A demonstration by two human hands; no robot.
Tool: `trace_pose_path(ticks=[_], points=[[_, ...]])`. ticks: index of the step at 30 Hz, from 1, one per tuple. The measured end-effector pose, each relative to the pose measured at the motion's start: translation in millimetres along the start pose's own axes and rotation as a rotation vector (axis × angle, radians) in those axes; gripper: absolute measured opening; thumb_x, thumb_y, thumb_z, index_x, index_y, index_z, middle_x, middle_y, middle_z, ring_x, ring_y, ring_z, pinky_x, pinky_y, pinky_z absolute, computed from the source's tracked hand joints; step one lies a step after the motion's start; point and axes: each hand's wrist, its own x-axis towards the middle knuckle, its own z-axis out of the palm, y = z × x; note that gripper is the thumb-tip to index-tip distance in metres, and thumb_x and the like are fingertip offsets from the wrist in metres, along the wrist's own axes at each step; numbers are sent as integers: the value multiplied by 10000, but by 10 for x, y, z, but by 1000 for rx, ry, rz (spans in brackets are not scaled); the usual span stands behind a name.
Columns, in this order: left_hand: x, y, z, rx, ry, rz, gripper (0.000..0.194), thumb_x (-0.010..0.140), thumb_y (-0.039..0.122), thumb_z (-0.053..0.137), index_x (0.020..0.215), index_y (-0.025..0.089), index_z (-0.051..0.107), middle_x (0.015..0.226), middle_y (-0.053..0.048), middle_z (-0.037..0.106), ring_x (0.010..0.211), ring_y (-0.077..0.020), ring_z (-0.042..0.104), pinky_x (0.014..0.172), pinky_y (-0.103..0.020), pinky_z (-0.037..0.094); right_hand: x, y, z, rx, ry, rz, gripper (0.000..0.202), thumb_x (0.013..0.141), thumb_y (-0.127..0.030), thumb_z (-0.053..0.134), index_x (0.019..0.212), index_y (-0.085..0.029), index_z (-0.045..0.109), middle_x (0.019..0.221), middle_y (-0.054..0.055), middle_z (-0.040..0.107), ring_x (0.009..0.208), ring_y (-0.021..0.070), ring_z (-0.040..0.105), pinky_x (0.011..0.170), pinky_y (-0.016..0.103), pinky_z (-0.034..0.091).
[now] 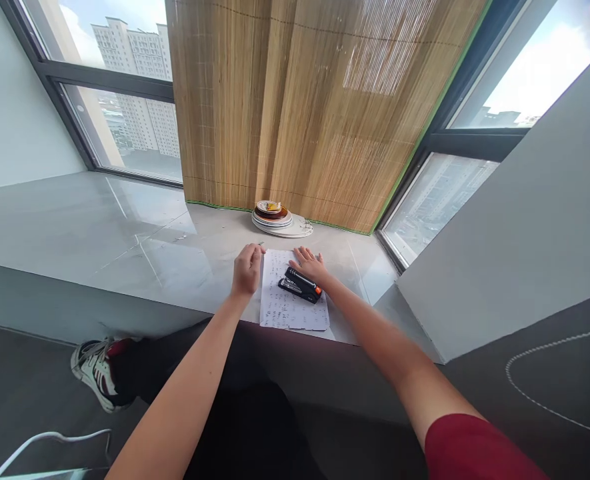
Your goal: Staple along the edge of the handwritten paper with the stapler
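Note:
A sheet of paper (273, 308) covered in small handwriting lies near the front edge of the sill. On it rests a black stapler (302, 285) with an orange spot at its right end. Flat and with fingers stretched out, my right hand (311, 265) lies at the paper's upper right, just behind the stapler. My left hand (247, 270) is closed beside the paper's upper left edge. A tiny bit of something shows by its fingertips, too small to name.
Behind the paper, a stack of plates (275, 220) stands against a bamboo blind (295, 120). The tiled sill (175, 243) runs below windows on both sides. A wall (515, 220) rises at the right. White cords (49, 437) hang lower down, near a shoe (97, 373).

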Motion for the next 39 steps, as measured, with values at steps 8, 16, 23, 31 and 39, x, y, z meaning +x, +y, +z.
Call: trace_pose_path(ticks=[8,16,23,31,39], points=[[339,288,242,-269,-4,-411,250,965,308,494,809,209,663,783,-37,661,694,-166,589,589,-270,423,103,38,113,14,61,-15,745,1092,-687,203,1708,-273,268,1808,95,173,1670,298,154,1303,686,107],[828,83,822,-243,-152,-472,214,925,244,522,767,189,656,799,-40,693,633,-134,590,576,-250,459,79,31,127,51,107,-14,723,1102,-640,238,1696,-231,297,1797,118,207,1664,307,177,1305,679,91],[583,-498,760,123,-556,-195,209,939,172,569,970,199,773,1014,-77,793,900,-217,712,907,-371,575,69,34,129,102,111,-41,736,1101,-648,260,1695,-215,292,1791,139,220,1659,337,178,1298,694,68],[538,-513,694,527,-809,57,330,967,324,667,1270,238,765,1403,-105,677,1324,-340,548,1149,-487,441,-361,178,-661,509,195,-190,624,1081,-666,331,1146,-186,724,1147,138,749,1066,279,702,972,448,554],[540,-529,652,536,-868,63,402,944,347,687,1339,276,714,1455,-115,624,1394,-346,518,1153,-488,415,-867,126,-571,471,-42,-511,374,904,-542,762,1122,-252,671,985,49,743,852,220,670,754,352,532]])
